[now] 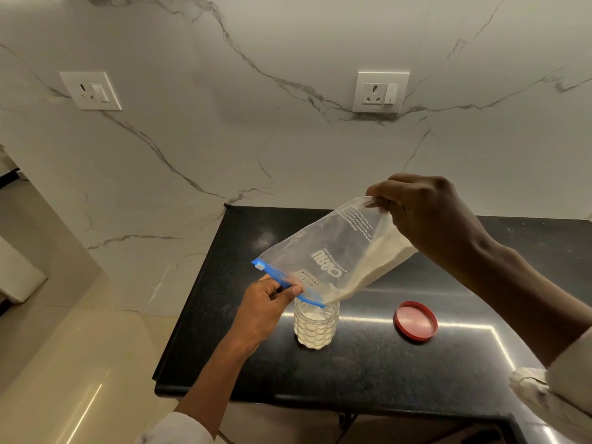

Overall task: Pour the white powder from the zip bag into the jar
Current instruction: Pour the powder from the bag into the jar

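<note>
We pinched the bag (333,251) at both ends: left hand (267,304) on its blue zip, right hand (426,216) clutching the raised bottom. It slanted mouth-down from the right hand, powder (374,267) sliding into the jar (316,325) just beneath the left grip.

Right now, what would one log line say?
pouring | left hand at zip | right hand lifts zip bag | jar part-filled | lid off

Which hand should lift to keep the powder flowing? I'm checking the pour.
Probably the right hand: it grips the zip bag by its raised bottom, while the left hand steadies the mouth over the jar.
</note>
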Action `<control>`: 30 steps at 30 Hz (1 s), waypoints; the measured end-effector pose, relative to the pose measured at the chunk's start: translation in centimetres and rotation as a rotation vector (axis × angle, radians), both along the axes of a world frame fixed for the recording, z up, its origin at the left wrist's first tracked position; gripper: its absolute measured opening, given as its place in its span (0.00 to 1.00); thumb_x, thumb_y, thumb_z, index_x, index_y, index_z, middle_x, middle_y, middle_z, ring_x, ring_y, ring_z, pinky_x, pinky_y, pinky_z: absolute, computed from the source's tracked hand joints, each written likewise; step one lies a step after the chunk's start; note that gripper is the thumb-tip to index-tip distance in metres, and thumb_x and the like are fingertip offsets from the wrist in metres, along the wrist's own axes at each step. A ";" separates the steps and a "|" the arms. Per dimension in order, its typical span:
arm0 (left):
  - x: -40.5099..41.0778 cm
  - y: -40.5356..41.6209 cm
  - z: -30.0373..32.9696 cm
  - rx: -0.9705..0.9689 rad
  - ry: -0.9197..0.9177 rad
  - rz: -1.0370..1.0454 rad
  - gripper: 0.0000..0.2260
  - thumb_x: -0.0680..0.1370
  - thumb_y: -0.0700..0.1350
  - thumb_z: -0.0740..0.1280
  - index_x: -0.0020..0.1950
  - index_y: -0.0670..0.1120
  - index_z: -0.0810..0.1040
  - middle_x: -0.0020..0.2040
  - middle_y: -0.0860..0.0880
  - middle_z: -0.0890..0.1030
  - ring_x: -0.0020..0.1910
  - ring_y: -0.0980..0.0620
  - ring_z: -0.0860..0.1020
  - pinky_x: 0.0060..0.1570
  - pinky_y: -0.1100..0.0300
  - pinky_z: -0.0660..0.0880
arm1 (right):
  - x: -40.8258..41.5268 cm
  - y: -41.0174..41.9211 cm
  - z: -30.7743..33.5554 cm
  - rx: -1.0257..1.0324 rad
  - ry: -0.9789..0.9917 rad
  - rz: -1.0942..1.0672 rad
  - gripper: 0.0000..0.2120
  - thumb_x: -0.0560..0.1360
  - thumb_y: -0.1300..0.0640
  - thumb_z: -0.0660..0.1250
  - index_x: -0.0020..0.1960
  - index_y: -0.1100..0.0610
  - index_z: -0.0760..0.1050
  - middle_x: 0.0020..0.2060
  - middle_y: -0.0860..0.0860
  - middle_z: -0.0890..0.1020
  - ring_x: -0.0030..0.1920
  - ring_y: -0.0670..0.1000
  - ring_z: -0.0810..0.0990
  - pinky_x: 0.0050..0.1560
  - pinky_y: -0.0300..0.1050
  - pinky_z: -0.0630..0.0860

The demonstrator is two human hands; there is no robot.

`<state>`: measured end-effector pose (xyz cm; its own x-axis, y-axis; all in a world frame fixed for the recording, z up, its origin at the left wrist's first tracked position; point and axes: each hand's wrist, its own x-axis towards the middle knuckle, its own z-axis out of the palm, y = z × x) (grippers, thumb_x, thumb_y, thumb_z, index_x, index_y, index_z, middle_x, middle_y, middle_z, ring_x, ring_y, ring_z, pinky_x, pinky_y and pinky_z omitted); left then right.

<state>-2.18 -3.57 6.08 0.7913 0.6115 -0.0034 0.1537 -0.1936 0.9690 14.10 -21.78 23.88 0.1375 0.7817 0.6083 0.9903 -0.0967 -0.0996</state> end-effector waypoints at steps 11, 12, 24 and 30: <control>-0.2 -0.2 0.4 0.028 0.009 0.013 0.04 0.75 0.47 0.71 0.48 0.50 0.81 0.47 0.53 0.83 0.47 0.57 0.82 0.45 0.69 0.78 | -0.3 -0.2 0.3 0.019 0.005 0.014 0.24 0.75 0.47 0.57 0.51 0.64 0.82 0.41 0.58 0.84 0.39 0.50 0.82 0.43 0.36 0.76; -0.2 -0.2 0.5 0.025 0.014 0.014 0.04 0.75 0.47 0.71 0.49 0.49 0.81 0.47 0.53 0.83 0.46 0.57 0.82 0.45 0.68 0.78 | -0.3 -0.2 0.3 0.015 0.006 0.016 0.23 0.74 0.47 0.57 0.51 0.64 0.82 0.41 0.58 0.84 0.39 0.50 0.82 0.43 0.36 0.76; -0.4 -0.6 0.7 -0.011 0.013 0.030 0.02 0.75 0.46 0.71 0.46 0.50 0.81 0.46 0.54 0.83 0.45 0.58 0.82 0.44 0.67 0.78 | 0.1 -0.2 -0.1 0.036 -0.027 -0.043 0.09 0.72 0.60 0.72 0.49 0.63 0.83 0.41 0.58 0.84 0.38 0.55 0.84 0.40 0.47 0.83; -0.3 -0.6 1.0 -0.015 0.022 0.024 0.02 0.75 0.46 0.71 0.46 0.52 0.81 0.47 0.55 0.83 0.47 0.57 0.82 0.48 0.64 0.79 | 0.1 -0.1 -0.2 0.045 -0.025 -0.042 0.08 0.72 0.60 0.72 0.48 0.64 0.82 0.40 0.58 0.84 0.37 0.55 0.84 0.37 0.51 0.83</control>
<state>-2.44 -4.19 7.04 0.7759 0.6301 -0.0303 0.1798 -0.1748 0.9680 14.18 -21.92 23.71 0.1534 0.7473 0.6466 0.9878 -0.1338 -0.0798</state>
